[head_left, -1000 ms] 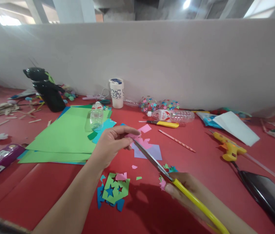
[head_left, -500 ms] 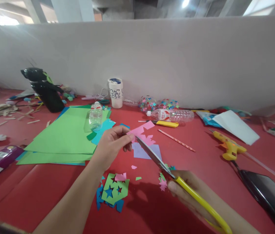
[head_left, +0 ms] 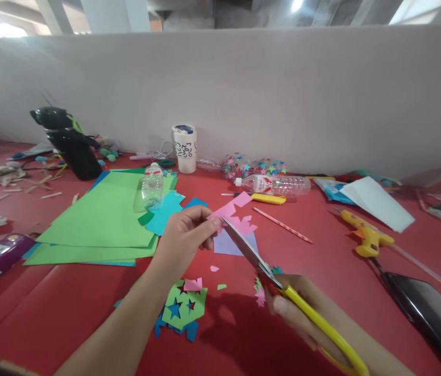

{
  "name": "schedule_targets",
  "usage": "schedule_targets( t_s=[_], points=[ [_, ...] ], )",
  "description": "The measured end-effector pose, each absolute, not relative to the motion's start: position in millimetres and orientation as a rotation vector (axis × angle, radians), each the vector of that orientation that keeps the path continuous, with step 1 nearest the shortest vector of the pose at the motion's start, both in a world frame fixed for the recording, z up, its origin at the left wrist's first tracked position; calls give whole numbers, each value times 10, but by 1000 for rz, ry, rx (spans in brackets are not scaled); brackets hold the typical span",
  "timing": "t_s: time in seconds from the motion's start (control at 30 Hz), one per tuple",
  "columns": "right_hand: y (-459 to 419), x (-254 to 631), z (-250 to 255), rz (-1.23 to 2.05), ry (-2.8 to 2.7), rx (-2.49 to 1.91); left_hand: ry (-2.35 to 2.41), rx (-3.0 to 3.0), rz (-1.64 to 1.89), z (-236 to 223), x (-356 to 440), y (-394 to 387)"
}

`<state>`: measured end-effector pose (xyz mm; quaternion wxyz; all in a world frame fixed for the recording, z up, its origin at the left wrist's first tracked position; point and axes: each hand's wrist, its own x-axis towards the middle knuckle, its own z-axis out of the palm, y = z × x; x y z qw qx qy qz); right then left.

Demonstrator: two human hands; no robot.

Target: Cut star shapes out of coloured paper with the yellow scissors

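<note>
Between thumb and fingers, my left hand (head_left: 191, 230) pinches a piece of pink paper (head_left: 239, 209) with star-shaped notches along its edge. My right hand (head_left: 294, 308) grips yellow-handled scissors (head_left: 312, 313). The scissor tips touch or nearly touch the pink paper beside my left fingertips; whether the blades are parted is hard to see. A lilac paper piece (head_left: 236, 245) lies on the table below. Nearer me rests a green paper scrap (head_left: 192, 308) with star holes, over blue scraps (head_left: 192, 330). Small cut stars (head_left: 260, 297) lie partly hidden by my right hand.
Green paper sheets (head_left: 95, 214) with a clear bottle (head_left: 152, 185) on top lie left. A yellow utility knife (head_left: 269, 199), a pencil (head_left: 283, 225) and a lying bottle (head_left: 283, 185) are beyond my hands. At right are a yellow glue gun (head_left: 365, 232) and a black phone-like object (head_left: 427, 308).
My left hand and the pink paper have shifted slightly right. The scissors have moved slightly with the paper and remain at its edge.
</note>
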<state>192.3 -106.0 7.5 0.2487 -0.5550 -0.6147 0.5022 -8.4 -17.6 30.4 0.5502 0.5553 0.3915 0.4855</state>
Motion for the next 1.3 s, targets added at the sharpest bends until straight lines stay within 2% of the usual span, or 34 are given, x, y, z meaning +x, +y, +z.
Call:
schedule_targets(
  t_s=[0.1,0.33,0.73,0.93,1.3],
  points=[
    [-1050,1918,80,1384,-1670,-1526,954,1391,1145,321,-96,-189],
    [-1010,1944,17,1143,-1792,-1547,1036,1465,1103,351,-105,-183],
    [-1016,1904,12,1207,-1743,-1581,1025,1371,1128,337,-67,-177],
    [-1081,1890,8,1373,-1587,-1517,996,1309,1191,284,19,-232],
    [-1132,1807,-36,1369,-1473,-1552,916,1191,1216,209,78,-263]
  ],
)
